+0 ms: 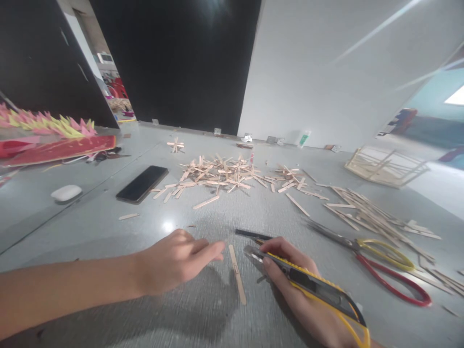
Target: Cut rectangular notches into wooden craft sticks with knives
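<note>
Cutter: while the left hand (183,256) holds nothing, right hand (290,278) has its fingers wrapped round a yellow-and-black cutter (319,285), tip angled toward the stick.
Stick: single flat wooden stick (237,275) lies on the table (266,208) between the hands, small mark near its middle.
Left fingers: extended, slightly curled, tips just beside the stick's far end.
Close clutter: thin dark bar (250,234) lies just past the right fingers, partly hidden by them.
Beyond: loose heap of short sticks (224,174); star-shaped stick cluster (176,145) behind it.
Right side: scissors (353,243), one yellow handle, one red, lying by a pile of long sticks (377,217); slatted wooden frame (384,163) behind.
Left side: dark-screened phone (142,184), white rounded object (66,193), red panel (65,149) with pink and yellow points behind it.
Back: black panel (181,63) and pale panel (308,72) wall off the far edge.
Labels: white-and-green item (304,138) by the pale panel, print too small to read; no brand legible on cutter or phone.
</note>
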